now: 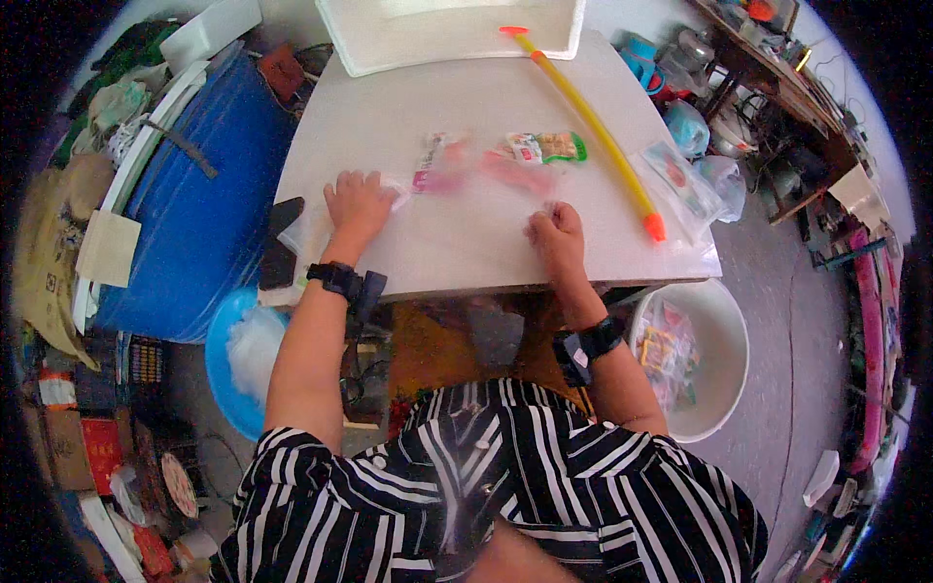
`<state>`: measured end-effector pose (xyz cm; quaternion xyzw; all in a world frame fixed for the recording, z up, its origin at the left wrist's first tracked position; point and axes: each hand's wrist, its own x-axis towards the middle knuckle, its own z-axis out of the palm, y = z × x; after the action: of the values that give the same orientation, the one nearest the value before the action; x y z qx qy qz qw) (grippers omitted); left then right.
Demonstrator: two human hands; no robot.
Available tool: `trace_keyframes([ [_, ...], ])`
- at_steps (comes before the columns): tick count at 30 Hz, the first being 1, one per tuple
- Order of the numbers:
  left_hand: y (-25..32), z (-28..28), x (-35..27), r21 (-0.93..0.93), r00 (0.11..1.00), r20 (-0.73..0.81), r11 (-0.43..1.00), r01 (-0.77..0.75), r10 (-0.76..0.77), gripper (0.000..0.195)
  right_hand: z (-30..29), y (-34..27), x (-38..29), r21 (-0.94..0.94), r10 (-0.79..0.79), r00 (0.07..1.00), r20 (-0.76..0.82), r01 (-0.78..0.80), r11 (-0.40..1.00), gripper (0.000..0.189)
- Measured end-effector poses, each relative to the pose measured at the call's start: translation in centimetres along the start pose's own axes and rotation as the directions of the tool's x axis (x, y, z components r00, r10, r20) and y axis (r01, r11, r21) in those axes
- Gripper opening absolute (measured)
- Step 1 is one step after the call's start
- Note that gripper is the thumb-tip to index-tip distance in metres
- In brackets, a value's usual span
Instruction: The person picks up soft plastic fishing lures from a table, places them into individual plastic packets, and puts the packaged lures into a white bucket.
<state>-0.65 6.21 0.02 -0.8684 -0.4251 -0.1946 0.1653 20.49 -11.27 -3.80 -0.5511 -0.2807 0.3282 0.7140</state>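
My left hand (357,208) lies palm down on the white table, fingers slightly spread, at the edge of a piece of clear plastic (397,191). My right hand (557,229) is curled above the table's near side; blur hides whether anything is between its fingertips. Beyond and between the hands are a clear packet with a pink label (435,171) and a blurred pink packet (521,171). Just behind the pink one sits a green-edged food packet (561,146). A long yellow tube with orange ends (590,116) slants across the table to the right of the packets.
A white foam box (452,44) stands at the table's far edge. Clear plastic bags (681,182) lie at the right edge. Below are a blue basin of white plastic bags (251,353) at left and a white bucket of packets (729,357) at right. A blue barrel (204,197) flanks the table.
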Motion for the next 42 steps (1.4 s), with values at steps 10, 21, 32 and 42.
trace_keyframes([
  [10,11.2,-2.0,-4.0,-0.876,0.986,0.158,0.468,0.115,0.053,0.017,2.7,2.6,-0.3,-0.316,-0.080,0.978,0.191,0.139,0.939,0.032],
  [21,12.7,-3.1,-3.7,-0.854,0.963,0.255,0.487,0.181,0.090,0.027,0.7,-0.9,-0.4,0.020,0.248,0.943,0.224,-0.259,0.966,0.025],
  [32,13.5,-3.4,-3.3,-0.769,0.954,0.279,0.621,0.152,0.111,0.021,1.0,0.1,-0.2,-0.076,0.171,0.968,0.186,-0.159,0.984,0.021],
  [42,13.3,-4.1,-3.4,-0.664,0.998,0.054,0.746,0.048,-0.016,0.016,1.6,-0.1,-0.2,-0.069,0.208,0.964,0.163,-0.199,0.978,0.029],
])
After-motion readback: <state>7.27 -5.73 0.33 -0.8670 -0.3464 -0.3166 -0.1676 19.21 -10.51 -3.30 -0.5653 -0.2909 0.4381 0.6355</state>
